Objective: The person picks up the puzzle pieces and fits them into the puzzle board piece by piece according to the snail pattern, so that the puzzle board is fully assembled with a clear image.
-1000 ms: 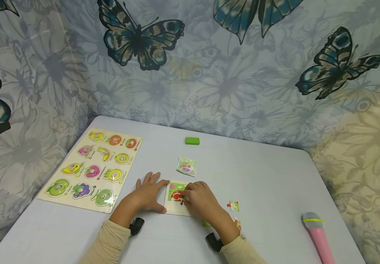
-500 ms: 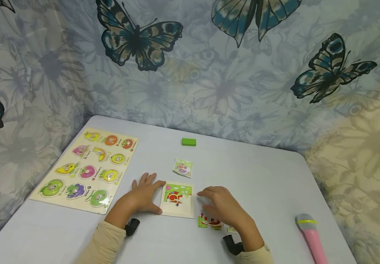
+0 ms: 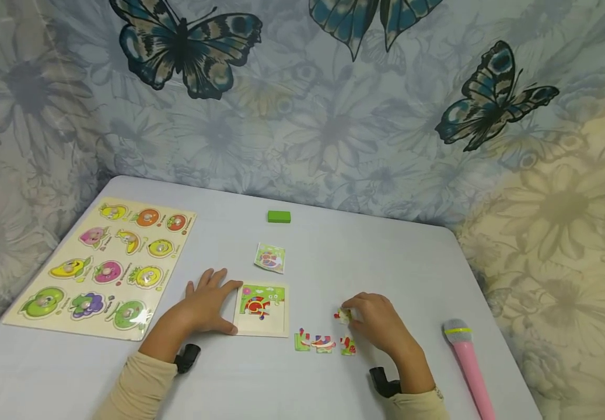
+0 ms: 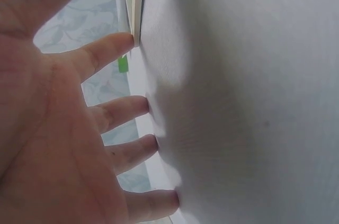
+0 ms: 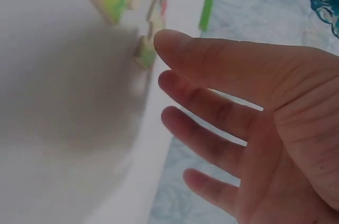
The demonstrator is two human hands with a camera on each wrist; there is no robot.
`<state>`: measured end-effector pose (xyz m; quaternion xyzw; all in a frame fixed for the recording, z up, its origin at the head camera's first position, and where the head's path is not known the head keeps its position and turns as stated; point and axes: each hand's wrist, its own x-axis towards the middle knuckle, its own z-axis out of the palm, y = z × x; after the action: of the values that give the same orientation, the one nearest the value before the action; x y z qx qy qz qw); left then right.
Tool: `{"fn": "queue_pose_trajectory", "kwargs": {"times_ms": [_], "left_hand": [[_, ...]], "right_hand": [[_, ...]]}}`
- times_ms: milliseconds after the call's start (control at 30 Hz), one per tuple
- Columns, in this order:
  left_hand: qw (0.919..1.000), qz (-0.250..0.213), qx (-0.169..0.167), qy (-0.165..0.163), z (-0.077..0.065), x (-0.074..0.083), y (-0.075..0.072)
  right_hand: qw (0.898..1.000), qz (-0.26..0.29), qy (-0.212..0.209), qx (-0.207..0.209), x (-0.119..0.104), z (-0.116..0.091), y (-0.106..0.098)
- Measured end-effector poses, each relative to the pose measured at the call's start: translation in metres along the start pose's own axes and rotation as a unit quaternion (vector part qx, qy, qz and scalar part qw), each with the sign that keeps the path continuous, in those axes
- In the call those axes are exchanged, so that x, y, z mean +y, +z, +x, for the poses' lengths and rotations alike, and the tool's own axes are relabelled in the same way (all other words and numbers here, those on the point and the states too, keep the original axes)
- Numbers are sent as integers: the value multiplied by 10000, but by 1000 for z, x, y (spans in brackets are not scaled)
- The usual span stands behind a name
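In the head view, a square wooden puzzle board (image 3: 278, 321) lies on the table, its upper part filled with a picture in red and green. My left hand (image 3: 202, 306) spreads its fingers at the board's left side, with index finger and thumb against the edge. In the left wrist view, the other fingertips rest on the table. My right hand (image 3: 381, 324) pinches a small puzzle piece (image 3: 342, 316) by its right side; the index finger is hidden behind the thumb in the right wrist view. Just below are more loose pieces: a green one (image 3: 302, 340), a red-white one (image 3: 324, 343) and a red one (image 3: 348, 346).
A large fruit puzzle board (image 3: 97, 315) covers the table's left side. Beyond the small board lie a picture card (image 3: 270, 258) and a green block (image 3: 279, 217). A pink toy microphone (image 3: 472, 373) lies at the right. A butterfly-patterned wall covering encloses the back.
The right hand has left the board and moved right to a loose puzzle piece, which it now pinches. The left hand stays at the board's edge. The head view has shifted to the right.
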<state>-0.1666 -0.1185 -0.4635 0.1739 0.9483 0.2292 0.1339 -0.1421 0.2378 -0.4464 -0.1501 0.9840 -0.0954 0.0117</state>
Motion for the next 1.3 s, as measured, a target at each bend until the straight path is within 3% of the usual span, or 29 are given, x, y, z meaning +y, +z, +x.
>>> {"fn": "queue_pose_trajectory", "kwargs": {"times_ms": [733, 867, 1000, 1100, 1300], "left_hand": [[9999, -87, 23, -88, 1, -4, 4], [9999, -96, 39, -64, 3, -2, 4], [9999, -31, 24, -94, 4, -1, 5], [9999, -26, 14, -101, 4, -1, 6], [9998, -42, 32, -170, 2, -1, 6]], "right_hand": [[9981, -321, -289, 440, -3, 7, 14], [9959, -314, -595, 597, -16, 14, 13], [9896, -355, -1196, 722, -38, 25, 16], [9852, -448, -1516, 661, -56, 33, 20], [9820, -489, -1770, 453, -81, 46, 28]]}}
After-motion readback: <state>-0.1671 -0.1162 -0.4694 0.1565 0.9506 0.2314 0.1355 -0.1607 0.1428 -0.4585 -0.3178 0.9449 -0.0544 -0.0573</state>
